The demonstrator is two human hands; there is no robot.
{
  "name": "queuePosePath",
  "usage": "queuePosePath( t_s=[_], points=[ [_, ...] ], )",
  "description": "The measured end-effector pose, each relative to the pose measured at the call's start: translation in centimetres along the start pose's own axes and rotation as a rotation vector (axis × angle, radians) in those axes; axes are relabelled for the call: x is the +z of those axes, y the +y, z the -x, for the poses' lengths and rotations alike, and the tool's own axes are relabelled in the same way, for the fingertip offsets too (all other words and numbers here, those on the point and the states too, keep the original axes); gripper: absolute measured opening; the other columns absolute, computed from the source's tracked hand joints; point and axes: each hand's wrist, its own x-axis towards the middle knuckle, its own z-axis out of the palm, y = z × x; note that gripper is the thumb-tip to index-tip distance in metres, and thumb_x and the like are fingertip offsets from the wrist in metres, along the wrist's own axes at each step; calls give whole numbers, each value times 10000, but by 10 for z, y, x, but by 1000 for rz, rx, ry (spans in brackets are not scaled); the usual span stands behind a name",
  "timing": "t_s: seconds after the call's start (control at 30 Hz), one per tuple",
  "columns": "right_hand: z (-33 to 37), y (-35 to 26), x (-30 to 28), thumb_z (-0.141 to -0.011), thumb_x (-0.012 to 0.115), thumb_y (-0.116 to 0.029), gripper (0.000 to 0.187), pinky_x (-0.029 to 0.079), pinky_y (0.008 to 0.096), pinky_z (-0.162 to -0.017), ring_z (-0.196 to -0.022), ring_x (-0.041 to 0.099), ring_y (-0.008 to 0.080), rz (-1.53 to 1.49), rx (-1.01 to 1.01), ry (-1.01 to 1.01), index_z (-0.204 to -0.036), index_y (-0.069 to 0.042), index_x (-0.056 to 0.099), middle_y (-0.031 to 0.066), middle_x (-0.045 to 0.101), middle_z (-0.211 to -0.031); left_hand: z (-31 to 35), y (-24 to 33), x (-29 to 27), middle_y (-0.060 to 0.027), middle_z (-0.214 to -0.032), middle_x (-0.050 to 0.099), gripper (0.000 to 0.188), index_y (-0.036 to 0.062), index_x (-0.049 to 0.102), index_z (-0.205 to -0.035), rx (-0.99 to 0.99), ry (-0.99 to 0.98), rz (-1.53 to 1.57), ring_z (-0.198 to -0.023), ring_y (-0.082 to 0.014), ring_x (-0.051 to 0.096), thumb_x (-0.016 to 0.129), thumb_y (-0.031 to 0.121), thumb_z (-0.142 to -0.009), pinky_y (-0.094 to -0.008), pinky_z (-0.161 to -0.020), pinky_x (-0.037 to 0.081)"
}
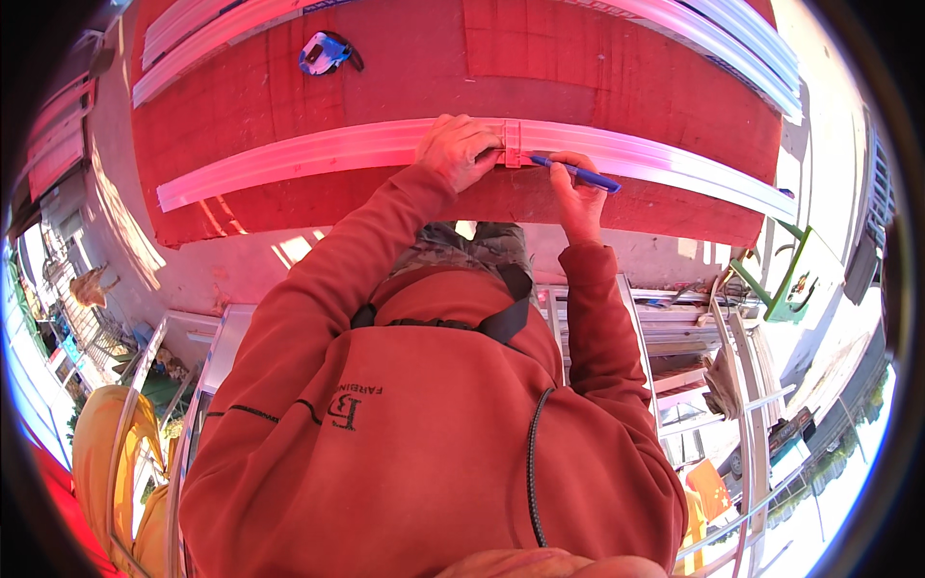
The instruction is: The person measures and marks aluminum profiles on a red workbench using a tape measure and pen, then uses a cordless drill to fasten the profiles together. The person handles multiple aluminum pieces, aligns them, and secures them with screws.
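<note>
A long pale profile strip [328,151], tinted pink by the light, lies across the red-covered table [405,91] in front of me. Around its middle sits a small rectangular piece [513,143], which looks like a short section or template. My left hand [458,151] is closed at this piece's left side, thumb and fingers against it and resting on the strip. In my right hand [578,197] is a blue marker pen [590,177], held near its front. The pen tip points left and meets or nearly meets the small piece's right edge; exact contact is too small to tell.
A blue and white tape measure [326,54] lies farther back on the table. More long profiles [207,55] run along the far side, left and right. A green metal stand [798,279] is off the table's right end. Frames and profiles [742,385] stand behind me at right.
</note>
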Motion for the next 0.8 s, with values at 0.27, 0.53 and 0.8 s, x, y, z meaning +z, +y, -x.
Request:
queuePosePath(
  t_s=[0.27,0.53,0.8],
  points=[
    [1,0,7,-912,641,0,137,441,194,-702,-794,537,44,10,11,-1,-1045,-23,666,-22,622,-896,0,-1,-1,39,-973,704,196,160,658,-874,0,-22,-13,-873,-171,632,791,134,-733,-331,-774,444],
    [-2,6,6,-898,646,0,129,476,211,-672,-749,567,51,88,-7,22,-1025,-13,665,6,646,-864,1,-3,2,29,-941,699,211,162,658,-880,1,-18,5,-856,-183,637,783,106,-720,-343,-754,441],
    [0,2,8,-915,645,-10,136,421,184,-664,-757,525,37,70,13,12,-1049,-20,672,-20,620,-869,3,-4,2,28,-957,705,206,161,663,-885,-6,-14,11,-873,-183,642,788,118,-727,-341,-768,446]
  ],
)
